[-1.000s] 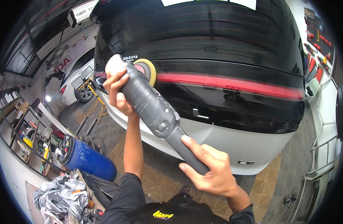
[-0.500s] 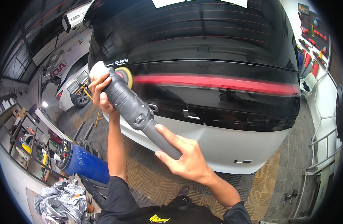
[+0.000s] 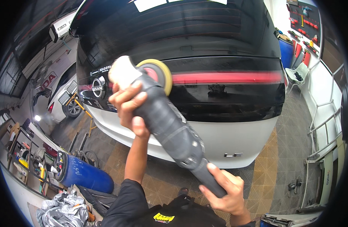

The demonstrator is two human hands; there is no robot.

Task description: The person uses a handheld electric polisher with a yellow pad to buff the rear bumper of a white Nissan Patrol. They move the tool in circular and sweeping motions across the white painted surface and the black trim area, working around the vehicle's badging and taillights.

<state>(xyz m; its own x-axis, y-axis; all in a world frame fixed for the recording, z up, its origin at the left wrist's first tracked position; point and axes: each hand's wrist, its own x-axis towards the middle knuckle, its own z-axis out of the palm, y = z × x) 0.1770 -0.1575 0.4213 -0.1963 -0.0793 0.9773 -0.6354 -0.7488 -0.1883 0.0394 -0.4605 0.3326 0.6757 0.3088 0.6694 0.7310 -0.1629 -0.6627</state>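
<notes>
A long dark grey car polisher (image 3: pixel 170 130) slants across the view, held in both hands. My left hand (image 3: pixel 128 106) wraps round its head end, just below the pale cap. My right hand (image 3: pixel 225 191) grips the rear handle, thumb along its top. The round yellow-edged polishing pad (image 3: pixel 167 77) faces the back of a car; whether it touches the surface I cannot tell. Behind it is the tailgate (image 3: pixel 234 100), glossy black above with a red light strip (image 3: pixel 227 77), and white on the bumper (image 3: pixel 204 143). The polisher hides part of the strip and panel.
A blue drum (image 3: pixel 88 174) lies at the left beside a cluttered shelf (image 3: pixel 22 159). Crumpled silver sheeting (image 3: pixel 62 210) is at the lower left. Another white car (image 3: pixel 64 98) stands further left. Metal railing (image 3: pixel 325 140) and a white chair (image 3: pixel 298 73) are at the right.
My hands and the polisher have moved right along the tailgate and closer to me. The round badge at the left is now uncovered. The whole view has shifted slightly.
</notes>
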